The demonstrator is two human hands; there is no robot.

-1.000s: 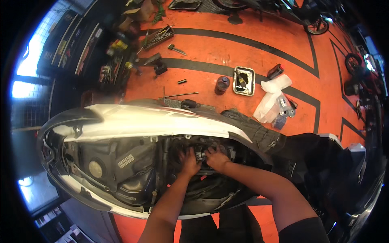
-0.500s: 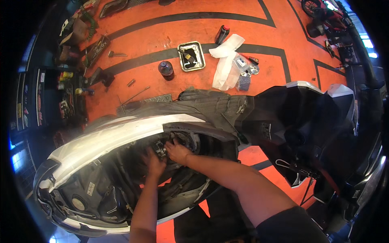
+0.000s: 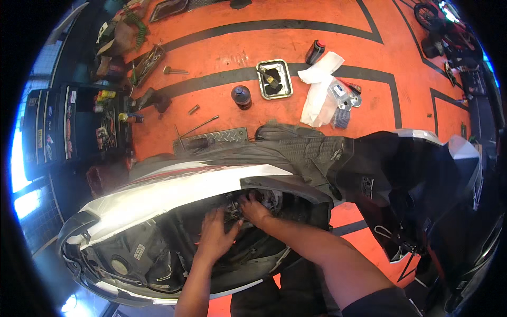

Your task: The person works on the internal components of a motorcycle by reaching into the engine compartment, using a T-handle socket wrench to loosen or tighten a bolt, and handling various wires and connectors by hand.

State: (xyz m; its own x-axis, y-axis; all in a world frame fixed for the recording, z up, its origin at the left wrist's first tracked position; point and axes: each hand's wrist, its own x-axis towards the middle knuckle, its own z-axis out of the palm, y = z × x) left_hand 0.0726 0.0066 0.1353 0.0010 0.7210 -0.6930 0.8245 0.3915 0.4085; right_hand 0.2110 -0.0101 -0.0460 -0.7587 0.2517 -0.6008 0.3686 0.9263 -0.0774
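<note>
A white and black scooter (image 3: 179,193) lies across the view with its seat area uncovered, showing the engine bay. Down in that bay is a small greyish metal engine part (image 3: 232,209), dark and partly covered by my hands. My right hand (image 3: 255,210) reaches in at the part's right side, its fingers curled and their tips hidden among the parts. To the left of the metal part, my left hand (image 3: 216,235) has its fingers stretched out and the thumb apart, with nothing visible in it. A round cap (image 3: 120,267) shows at the bay's left end.
Beyond the scooter, on the orange floor, are a dark bottle (image 3: 241,97), a drain tray (image 3: 289,90), white paper (image 3: 322,68), a red-capped bottle (image 3: 316,52) and a long thin tool (image 3: 200,126). At the left stand a tool cabinet (image 3: 53,127) and a toolbox (image 3: 148,64).
The view has shifted, so the scene sits farther right and slightly lower. My left hand has drawn back from the metal part, thumb spread; my right hand stays in the bay.
</note>
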